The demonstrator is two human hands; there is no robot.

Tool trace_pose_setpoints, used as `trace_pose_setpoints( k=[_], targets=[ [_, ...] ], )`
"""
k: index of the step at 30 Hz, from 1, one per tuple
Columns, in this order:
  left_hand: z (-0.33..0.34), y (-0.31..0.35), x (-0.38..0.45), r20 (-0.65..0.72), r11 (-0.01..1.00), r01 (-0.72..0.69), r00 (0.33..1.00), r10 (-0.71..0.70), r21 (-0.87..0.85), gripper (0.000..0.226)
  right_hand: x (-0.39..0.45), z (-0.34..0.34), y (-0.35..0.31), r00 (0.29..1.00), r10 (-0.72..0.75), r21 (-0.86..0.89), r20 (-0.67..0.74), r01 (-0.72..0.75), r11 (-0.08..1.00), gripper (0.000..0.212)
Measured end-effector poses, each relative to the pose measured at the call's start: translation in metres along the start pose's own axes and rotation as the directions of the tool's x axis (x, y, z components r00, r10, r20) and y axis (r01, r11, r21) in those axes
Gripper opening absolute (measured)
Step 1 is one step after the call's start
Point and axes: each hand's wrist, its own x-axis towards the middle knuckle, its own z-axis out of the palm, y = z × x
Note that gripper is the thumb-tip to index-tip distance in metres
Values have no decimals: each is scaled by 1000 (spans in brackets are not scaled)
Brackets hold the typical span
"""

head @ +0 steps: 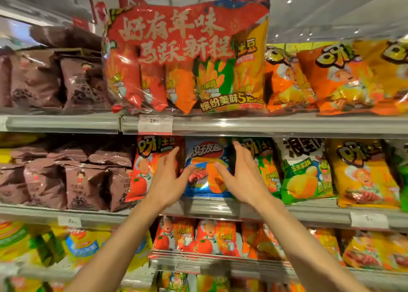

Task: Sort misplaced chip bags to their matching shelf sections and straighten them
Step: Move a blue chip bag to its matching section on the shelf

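Mid-task, I'd judge: both hands open, left hand (164, 178) and right hand (239, 176) flanking the blue chip bag (206, 172) on the middle shelf (309, 212) between red and green bags, not yet gripped; sorting remains.

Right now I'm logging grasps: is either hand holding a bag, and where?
Neither has closed on one. The left hand and right hand are open, flanking the blue chip bag, thumbs on its front.
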Motion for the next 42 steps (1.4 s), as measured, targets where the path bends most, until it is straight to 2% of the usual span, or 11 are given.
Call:
trace_pose_setpoints(
  k=[3, 5, 9, 12, 15, 17, 20, 26, 28, 32, 42],
  targets=[
    [8, -10, 18, 114, 999, 35, 993, -34, -7, 69, 23, 13, 3, 977, 64, -12, 202, -63, 998, 79],
    [12, -14, 29, 210, 995, 94, 974, -86, -26, 71, 35, 25, 5, 929, 137, -47, 345, -129, 991, 83],
    [20, -18, 50, 331, 995, 97, 940, -81, -32, 68, 54, 37, 7, 865, 232, -45, 445, -237, 970, 104],
    [23, -17, 59, 400, 996, 83, 914, -61, -36, 59, 60, 43, 7, 851, 283, -27, 443, -303, 953, 109],
    [30, -18, 65, 418, 993, 89, 907, -51, -72, 62, 64, 49, 12, 855, 303, 57, 421, -358, 932, 110],
    [33, -19, 64, 384, 994, 68, 923, -28, -90, 64, 62, 51, 14, 867, 291, 99, 404, -358, 929, 111],
    [38, -24, 64, 332, 998, 7, 943, 16, -68, 67, 61, 56, 22, 889, 258, 174, 379, -342, 924, 131],
    [38, -24, 70, 254, 987, -66, 962, 102, -147, 71, 61, 46, 22, 914, 195, 288, 355, -306, 908, 141],
    [36, -26, 72, 232, 983, -89, 965, 125, -158, 71, 60, 39, 19, 912, 195, 279, 362, -306, 910, 134],
    [30, -33, 72, 231, 974, -124, 958, 168, -191, 72, 60, 37, 25, 931, 182, 298, 318, -280, 913, 105],
    [30, -24, 69, 173, 967, -198, 959, 225, -163, 75, 57, 34, 32, 927, 199, 405, 317, -322, 856, 90]
  ],
)
